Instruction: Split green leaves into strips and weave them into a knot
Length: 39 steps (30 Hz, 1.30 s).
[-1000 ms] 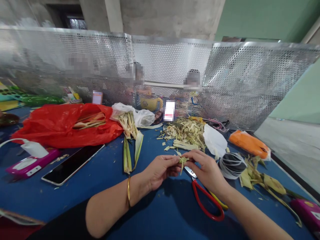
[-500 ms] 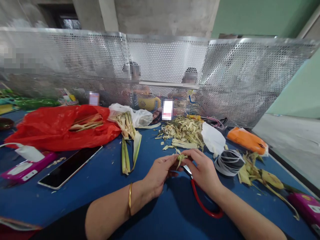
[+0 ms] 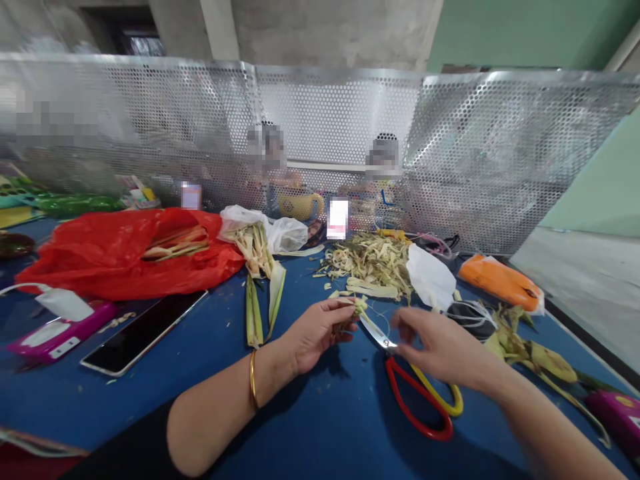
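Observation:
In my left hand [image 3: 320,333], thumb and fingertips pinch a small pale-green bundle of folded dry leaf [image 3: 361,306]. A thin pale thread [image 3: 383,312] curves from this bundle to the curled fingertips of my right hand [image 3: 435,343], which is slightly blurred. Scissors [image 3: 400,377] with one red and one yellow handle lie on the table below my hands, blades towards the bundle. Behind the bundle is a heap of dry leaf scraps [image 3: 375,263]. Past my right hand sits a black roll with white cord [image 3: 473,319], partly hidden.
On the blue table [image 3: 310,427] lie a red plastic bag [image 3: 125,253] with husks, leaf strips [image 3: 263,300], a phone [image 3: 145,333], a purple power strip [image 3: 65,333] and an orange packet [image 3: 500,283]. A perforated metal screen [image 3: 330,113] stands behind; people sit beyond it.
My right hand has moved away from the bundle to the right, drawing the thread out and uncovering the scissors. My left hand keeps its pinch, almost in place.

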### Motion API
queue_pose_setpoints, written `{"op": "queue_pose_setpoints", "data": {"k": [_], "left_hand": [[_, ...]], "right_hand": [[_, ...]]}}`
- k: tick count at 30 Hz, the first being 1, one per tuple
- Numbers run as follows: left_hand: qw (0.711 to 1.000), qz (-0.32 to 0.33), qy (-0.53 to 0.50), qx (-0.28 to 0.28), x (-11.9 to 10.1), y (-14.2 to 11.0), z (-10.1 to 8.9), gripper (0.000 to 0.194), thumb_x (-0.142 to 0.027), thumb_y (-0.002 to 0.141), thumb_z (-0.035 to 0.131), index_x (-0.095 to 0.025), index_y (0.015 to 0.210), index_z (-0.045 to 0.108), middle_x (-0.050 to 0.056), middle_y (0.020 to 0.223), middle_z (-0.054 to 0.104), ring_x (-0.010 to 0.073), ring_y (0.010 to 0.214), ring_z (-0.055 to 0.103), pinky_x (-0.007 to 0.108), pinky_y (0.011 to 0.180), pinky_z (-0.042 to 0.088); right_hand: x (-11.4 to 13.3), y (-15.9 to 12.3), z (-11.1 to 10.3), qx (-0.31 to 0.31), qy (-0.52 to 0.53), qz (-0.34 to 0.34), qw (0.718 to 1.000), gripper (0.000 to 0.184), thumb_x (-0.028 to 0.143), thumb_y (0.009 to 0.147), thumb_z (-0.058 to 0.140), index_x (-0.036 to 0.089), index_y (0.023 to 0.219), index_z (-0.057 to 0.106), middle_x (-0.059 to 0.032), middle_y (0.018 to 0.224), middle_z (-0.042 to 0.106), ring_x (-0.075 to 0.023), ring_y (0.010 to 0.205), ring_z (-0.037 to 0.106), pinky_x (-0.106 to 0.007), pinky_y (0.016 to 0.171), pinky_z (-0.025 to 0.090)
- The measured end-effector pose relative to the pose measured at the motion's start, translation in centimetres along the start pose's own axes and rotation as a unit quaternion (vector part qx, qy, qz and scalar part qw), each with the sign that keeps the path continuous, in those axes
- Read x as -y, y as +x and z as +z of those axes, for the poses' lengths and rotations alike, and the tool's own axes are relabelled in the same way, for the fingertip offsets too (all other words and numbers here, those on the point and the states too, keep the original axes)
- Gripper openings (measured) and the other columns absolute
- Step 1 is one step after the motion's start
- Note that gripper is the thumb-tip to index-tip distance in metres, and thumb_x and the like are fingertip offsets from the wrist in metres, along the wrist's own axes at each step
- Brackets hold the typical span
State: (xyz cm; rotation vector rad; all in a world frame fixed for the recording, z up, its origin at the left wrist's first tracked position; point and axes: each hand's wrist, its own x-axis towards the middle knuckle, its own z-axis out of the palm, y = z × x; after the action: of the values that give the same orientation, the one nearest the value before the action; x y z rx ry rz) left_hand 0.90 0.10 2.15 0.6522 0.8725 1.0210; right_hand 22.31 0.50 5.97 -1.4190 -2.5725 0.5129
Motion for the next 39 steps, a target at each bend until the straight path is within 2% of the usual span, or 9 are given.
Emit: {"op": "queue_pose_setpoints", "data": {"k": [3, 7, 11, 14, 17, 20, 24, 32, 39], "left_hand": [[0.999, 0.0, -0.042, -0.016, -0.3, 0.2, -0.2, 0.017, -0.024, 0.073, 0.071, -0.014, 0.084, 0.064, 0.003, 0.077, 0.065, 0.0105, 0.061, 0.061, 0.023, 0.059, 0.05], [0.999, 0.009, -0.04, -0.015, -0.2, 0.6, -0.5, 0.015, -0.022, 0.072, 0.072, -0.014, 0.08, 0.062, 0.002, 0.074, 0.065, 0.0098, 0.06, 0.061, 0.022, 0.058, 0.05], [0.999, 0.03, -0.034, -0.027, -0.1, 0.8, -0.8, 0.018, -0.02, 0.07, 0.072, -0.015, 0.082, 0.06, 0.005, 0.078, 0.068, 0.0126, 0.067, 0.065, 0.024, 0.066, 0.052], [0.997, 0.061, -0.023, -0.035, -0.4, 0.9, -0.9, 0.024, -0.021, 0.069, 0.073, -0.015, 0.086, 0.057, 0.008, 0.085, 0.07, 0.0155, 0.073, 0.067, 0.026, 0.07, 0.052], [0.994, 0.096, -0.014, -0.049, -0.7, 1.1, -1.0, 0.03, -0.022, 0.066, 0.076, -0.016, 0.088, 0.056, 0.008, 0.087, 0.07, 0.0164, 0.074, 0.067, 0.027, 0.071, 0.052], [0.988, 0.133, 0.0, -0.078, -0.8, 1.5, -1.0, 0.036, -0.024, 0.061, 0.08, -0.016, 0.087, 0.057, 0.003, 0.079, 0.068, 0.0166, 0.072, 0.067, 0.028, 0.069, 0.051], [0.977, 0.175, 0.029, -0.115, -0.8, 1.8, -1.2, 0.038, -0.028, 0.055, 0.082, -0.015, 0.083, 0.06, 0.0, 0.073, 0.066, 0.0145, 0.068, 0.066, 0.026, 0.07, 0.049], [0.958, 0.226, 0.09, -0.153, -1.0, 1.8, -1.3, 0.032, -0.028, 0.059, 0.078, -0.015, 0.083, 0.061, 0.001, 0.073, 0.067, 0.0141, 0.071, 0.063, 0.024, 0.067, 0.044], [0.93, 0.277, 0.188, -0.154, -0.4, 2.2, -1.9, 0.023, -0.027, 0.065, 0.072, -0.016, 0.083, 0.063, 0.001, 0.077, 0.067, 0.014, 0.075, 0.06, 0.024, 0.071, 0.043]], "right_hand": [[-0.3, -1.8, 0.3, 0.074, -0.159, 0.044, 0.984, 0.035, 0.021, 0.067, 0.055, 0.014, 0.101, 0.059, -0.0119, 0.087, 0.064, -0.026, 0.075, 0.062, -0.032, 0.061, 0.039], [0.0, -2.8, 2.2, 0.086, -0.227, 0.018, 0.97, 0.058, 0.01, 0.061, 0.049, 0.013, 0.119, 0.053, -0.0147, 0.094, 0.063, -0.0275, 0.072, 0.064, -0.031, 0.056, 0.034], [0.5, -2.2, 3.0, 0.064, -0.241, 0.045, 0.967, 0.043, 0.008, 0.066, 0.046, 0.012, 0.107, 0.058, -0.0147, 0.085, 0.064, -0.0275, 0.069, 0.064, -0.03, 0.054, 0.033], [0.1, -1.4, 2.6, 0.042, -0.142, 0.07, 0.986, 0.034, 0.014, 0.071, 0.047, 0.015, 0.103, 0.059, -0.0118, 0.083, 0.067, -0.0262, 0.073, 0.064, -0.03, 0.058, 0.037], [-0.5, -0.8, 2.3, -0.012, 0.056, 0.092, 0.994, 0.048, 0.019, 0.072, 0.048, 0.019, 0.12, 0.052, -0.006, 0.084, 0.067, -0.0215, 0.073, 0.062, -0.029, 0.062, 0.042], [-0.3, -0.7, 2.3, -0.056, 0.307, 0.092, 0.946, 0.057, 0.029, 0.073, 0.054, 0.018, 0.129, 0.045, -0.0005, 0.074, 0.06, -0.0154, 0.058, 0.054, -0.027, 0.057, 0.045], [1.4, -1.5, 2.4, -0.03, 0.516, 0.068, 0.853, 0.055, 0.052, 0.077, 0.059, 0.017, 0.119, 0.054, 0.0014, 0.066, 0.054, -0.0112, 0.053, 0.05, -0.031, 0.068, 0.049], [1.6, -2.5, 3.5, 0.067, 0.625, 0.065, 0.775, 0.051, 0.059, 0.081, 0.054, 0.021, 0.115, 0.056, -0.0016, 0.083, 0.057, -0.0099, 0.062, 0.055, -0.037, 0.085, 0.049], [1.3, -2.6, 3.6, 0.079, 0.613, 0.094, 0.78, 0.053, 0.057, 0.084, 0.053, 0.018, 0.12, 0.053, -0.0011, 0.08, 0.055, -0.0098, 0.059, 0.053, -0.035, 0.077, 0.052]]}}
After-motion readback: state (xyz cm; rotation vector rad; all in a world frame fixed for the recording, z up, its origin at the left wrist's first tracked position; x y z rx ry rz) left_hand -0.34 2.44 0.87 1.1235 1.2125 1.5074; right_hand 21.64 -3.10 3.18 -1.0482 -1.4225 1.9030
